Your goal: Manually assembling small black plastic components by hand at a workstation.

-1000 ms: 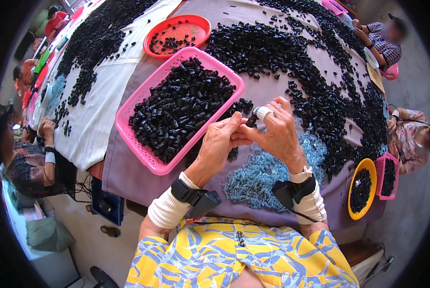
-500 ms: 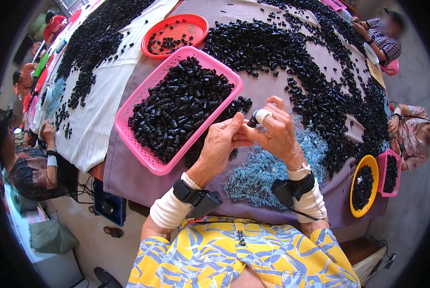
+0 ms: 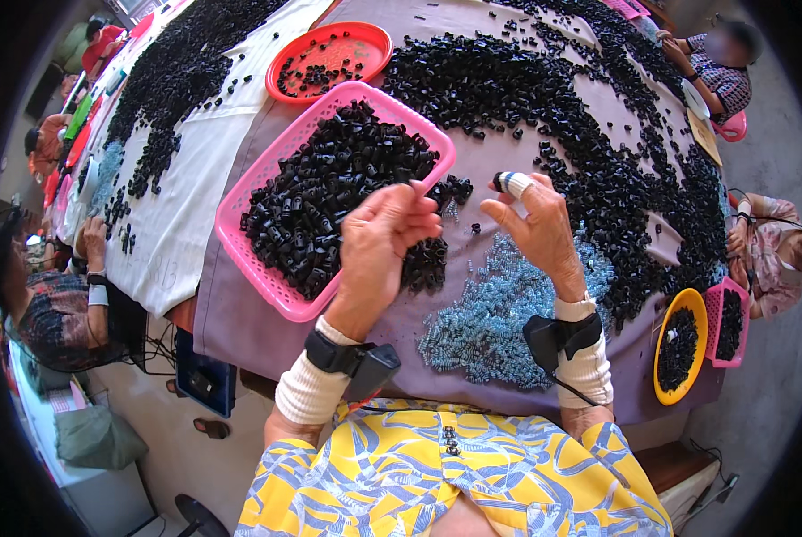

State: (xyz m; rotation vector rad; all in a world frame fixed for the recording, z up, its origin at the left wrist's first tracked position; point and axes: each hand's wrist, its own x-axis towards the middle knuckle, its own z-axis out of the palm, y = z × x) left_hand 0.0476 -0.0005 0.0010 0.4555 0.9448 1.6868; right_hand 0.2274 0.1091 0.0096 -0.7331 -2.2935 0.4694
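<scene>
Left hand (image 3: 377,240), grip unclear, near pink basket (image 3: 265,292), right hand (image 3: 544,225) loosely parted, handwriting (image 3: 161,271) on white cloth (image 3: 183,201)

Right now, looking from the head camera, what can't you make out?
All in the head view:
- Left hand's contents: hidden, if any, by its curled fingers.
- Pink basket's right rim: partly covered by that hand.
- Dark spot beside the right hand's finger cover: too small to identify.
- Blue pile's single pieces: too small and tangled to count.
- Black pile on the white cloth: cut off by the top edge.
</scene>
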